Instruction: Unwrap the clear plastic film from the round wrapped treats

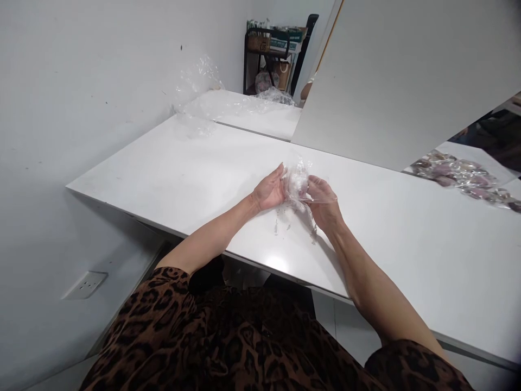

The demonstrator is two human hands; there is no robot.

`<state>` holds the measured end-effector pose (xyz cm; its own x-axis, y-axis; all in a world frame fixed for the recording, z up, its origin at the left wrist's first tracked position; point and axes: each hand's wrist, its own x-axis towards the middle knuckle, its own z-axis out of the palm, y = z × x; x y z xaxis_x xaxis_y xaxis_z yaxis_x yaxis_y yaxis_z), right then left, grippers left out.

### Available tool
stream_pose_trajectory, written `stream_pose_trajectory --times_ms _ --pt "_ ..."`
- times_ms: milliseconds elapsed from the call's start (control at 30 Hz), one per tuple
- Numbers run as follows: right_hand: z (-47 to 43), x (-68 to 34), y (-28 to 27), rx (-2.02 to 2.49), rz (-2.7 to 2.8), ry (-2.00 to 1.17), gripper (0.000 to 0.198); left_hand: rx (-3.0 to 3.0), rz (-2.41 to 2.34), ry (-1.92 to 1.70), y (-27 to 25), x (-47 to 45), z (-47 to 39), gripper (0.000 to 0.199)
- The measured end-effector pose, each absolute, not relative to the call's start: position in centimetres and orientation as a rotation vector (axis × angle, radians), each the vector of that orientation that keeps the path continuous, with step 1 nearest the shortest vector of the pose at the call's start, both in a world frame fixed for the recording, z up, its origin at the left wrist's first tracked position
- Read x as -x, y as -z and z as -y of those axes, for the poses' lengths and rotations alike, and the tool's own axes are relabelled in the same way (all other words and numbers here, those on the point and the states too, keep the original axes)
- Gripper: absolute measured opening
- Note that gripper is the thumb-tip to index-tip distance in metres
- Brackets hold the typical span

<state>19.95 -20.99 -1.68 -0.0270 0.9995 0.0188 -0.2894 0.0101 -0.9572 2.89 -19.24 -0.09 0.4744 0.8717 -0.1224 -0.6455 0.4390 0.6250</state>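
Observation:
In the head view, a crumpled clear plastic bag [296, 182] is between my hands, just above the white table [203, 179]. My left hand [271, 189] is closed against its left side, palm turned up and inward. From the right, my right hand [323, 198] grips the bag, with some of the clear film lying over its fingers. Whether anything is inside the bag cannot be made out. Small shiny marks, perhaps reflections or plastic scraps, show on the tabletop below my hands.
Loose clear plastic wrapping [199, 103] lies at the far left by the wall. A large white panel [391, 76] stands on the table's back edge. Bagged purplish and brown pieces [459, 174] sit at the back right. A black shelf [266, 54] holds boxes beyond. A socket [86, 284] is on the wall.

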Motion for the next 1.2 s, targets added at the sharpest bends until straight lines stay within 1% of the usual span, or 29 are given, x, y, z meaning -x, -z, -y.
stream_pose_trajectory --times_ms 100,167,233,367,400,533,733,900,967,1133,1200 --pt "21.4 -19.5 1.9 0.942 1.092 -1.333 0.066 -0.56 -0.558 -0.998 1.0 -3.2 18.7 0.034" --pt "21.6 -19.3 2.1 0.935 1.11 -1.337 0.07 -0.552 -0.602 -1.035 1.3 -3.4 18.6 0.032" --pt "21.5 -19.4 2.2 0.948 1.108 -1.343 0.067 -0.546 -0.6 -1.063 1.3 -3.5 18.7 0.033" --pt "21.3 -19.8 2.1 0.968 1.092 -1.338 0.052 -0.555 -0.577 -1.131 0.7 -3.6 19.0 0.028" --pt "21.3 -19.9 2.0 0.955 1.08 -1.355 0.051 -0.549 -0.582 -1.162 0.6 -3.6 19.0 0.028" --pt "21.2 -20.1 1.8 0.914 1.012 -1.433 0.06 -0.502 -0.591 -1.292 0.4 -3.5 19.0 0.033" --pt "20.5 -20.3 2.5 0.958 0.884 -1.41 0.046 -0.588 -0.65 -1.177 -0.1 -2.6 19.3 0.035" --pt "19.3 -21.1 3.3 0.949 0.712 -1.43 0.035 -0.577 -0.692 -1.195 -0.7 -1.9 19.2 0.038" --pt "19.0 -21.4 3.4 0.953 0.704 -1.461 0.037 -0.533 -0.696 -1.215 -0.6 -1.7 18.9 0.038" --pt "19.0 -21.6 3.5 0.974 0.848 -1.414 0.057 -0.438 -0.671 -1.252 -0.6 -1.5 18.5 0.038" --pt "19.3 -21.5 3.3 0.975 0.907 -1.389 0.06 -0.419 -0.657 -1.26 -0.9 -1.5 18.6 0.039"
